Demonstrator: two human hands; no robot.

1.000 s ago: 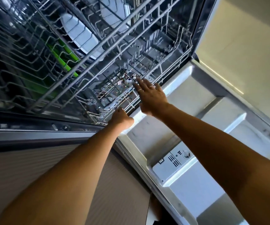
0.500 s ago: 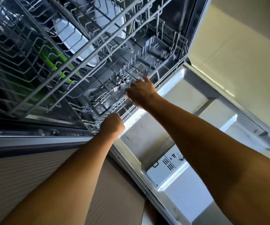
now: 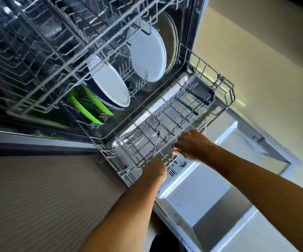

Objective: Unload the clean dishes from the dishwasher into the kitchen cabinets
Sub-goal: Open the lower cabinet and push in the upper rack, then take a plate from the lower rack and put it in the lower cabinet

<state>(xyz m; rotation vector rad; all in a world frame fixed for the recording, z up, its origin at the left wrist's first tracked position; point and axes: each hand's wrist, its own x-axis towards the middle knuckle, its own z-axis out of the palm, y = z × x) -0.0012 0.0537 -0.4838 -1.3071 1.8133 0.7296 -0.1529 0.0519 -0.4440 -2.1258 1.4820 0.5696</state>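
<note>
The lower wire rack (image 3: 181, 113) of the dishwasher is drawn partway out over the open door (image 3: 198, 193). My left hand (image 3: 154, 172) and my right hand (image 3: 192, 146) are both closed on the rack's front rail. The rack's back part, still inside the tub, holds two white plates (image 3: 108, 82), (image 3: 148, 51), a darker plate (image 3: 171, 42) behind them and two bright green plates (image 3: 87, 108). The pulled-out front section carries only bare tines. The upper wire rack (image 3: 43, 57) hangs above on the left.
A ribbed beige cabinet front (image 3: 38, 197) lies left of the door. The detergent dispenser (image 3: 178, 166) sits in the door panel just under my hands. Pale floor tiles (image 3: 267, 66) spread to the right.
The lower rack has slid out over the door with both hands on its front rail. My right hand closed from open fingers. The plates have come into clearer view.
</note>
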